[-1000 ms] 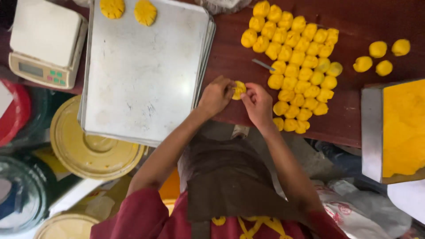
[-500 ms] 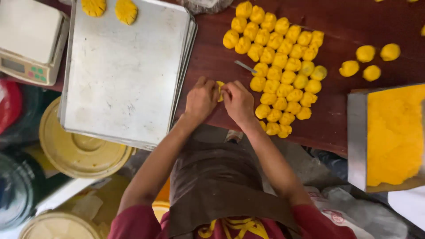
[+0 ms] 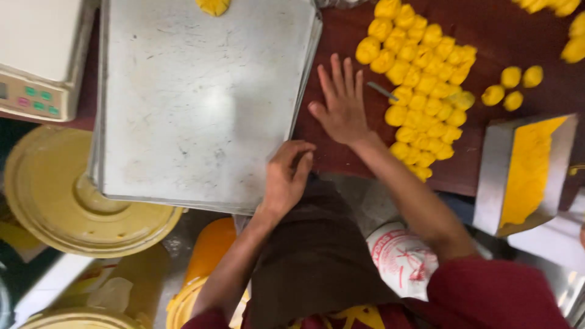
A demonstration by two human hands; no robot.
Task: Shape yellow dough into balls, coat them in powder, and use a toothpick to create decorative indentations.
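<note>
My right hand (image 3: 343, 105) lies flat on the dark wooden table (image 3: 341, 158), palm down and fingers spread, between a large metal tray (image 3: 201, 109) and a cluster of several yellow dough balls (image 3: 426, 79). Anything under the palm is hidden. My left hand (image 3: 289, 178) rests at the tray's near right edge with its fingers curled in; nothing shows in it. One shaped yellow piece (image 3: 213, 6) sits at the tray's far edge. A thin metal blade (image 3: 382, 91) lies among the balls, just right of my right hand.
A white scale (image 3: 42, 55) stands at the far left. A metal pan of yellow dough (image 3: 527, 173) sits at the right edge, with loose balls (image 3: 512, 82) beyond it. Yellow bucket lids (image 3: 67, 207) lie below the table on the left.
Both hands were pinching one yellow piece together in front of the cluster. They have separated: the right hand is flat on the table, the left has drawn back to the tray's edge. The view moved closer.
</note>
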